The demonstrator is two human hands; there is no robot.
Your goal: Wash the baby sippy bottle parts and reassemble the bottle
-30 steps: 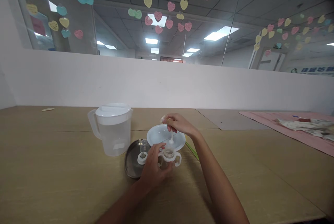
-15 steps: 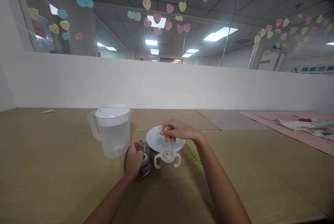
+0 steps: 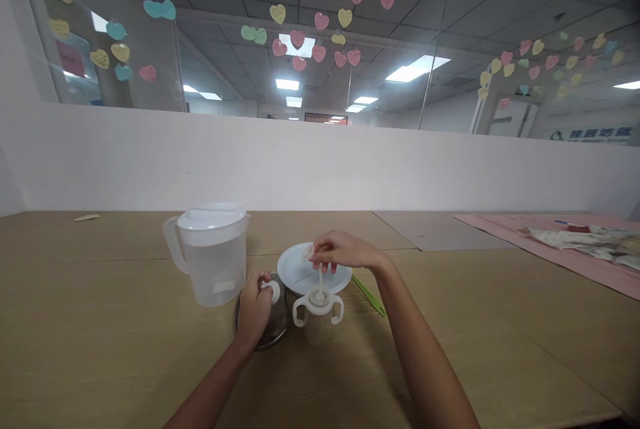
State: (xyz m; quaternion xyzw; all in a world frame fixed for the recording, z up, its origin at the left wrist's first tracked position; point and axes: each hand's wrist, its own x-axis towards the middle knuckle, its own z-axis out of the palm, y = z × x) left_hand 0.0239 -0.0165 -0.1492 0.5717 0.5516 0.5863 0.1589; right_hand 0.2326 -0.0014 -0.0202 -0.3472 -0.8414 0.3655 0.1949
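Note:
A clear cup with two white handles (image 3: 319,305) stands on the table in front of me. A thin pale straw-like stem (image 3: 321,277) rises from its top toward my right hand (image 3: 341,250), which hovers above with bent fingers. Thumb and fingers of that hand pinch a small translucent round piece (image 3: 307,253); whether it joins the stem I cannot tell. My left hand (image 3: 256,305) is closed round a small part with a white round end (image 3: 273,291), over a dark round metal tray (image 3: 275,342). Its fingers hide most of that part.
A white plate (image 3: 290,265) lies behind the cup. A lidded plastic pitcher (image 3: 215,262) of clear liquid stands to the left. Right of the plate is a green utensil handle (image 3: 369,295). Further right, a pink cloth (image 3: 480,223) carries papers or fabric. A white wall (image 3: 320,169) backs the table.
My left hand has turned and raised the small part, so its white end now faces me. My right hand still pinches the round piece, now tilted differently. The camera view has shifted slightly.

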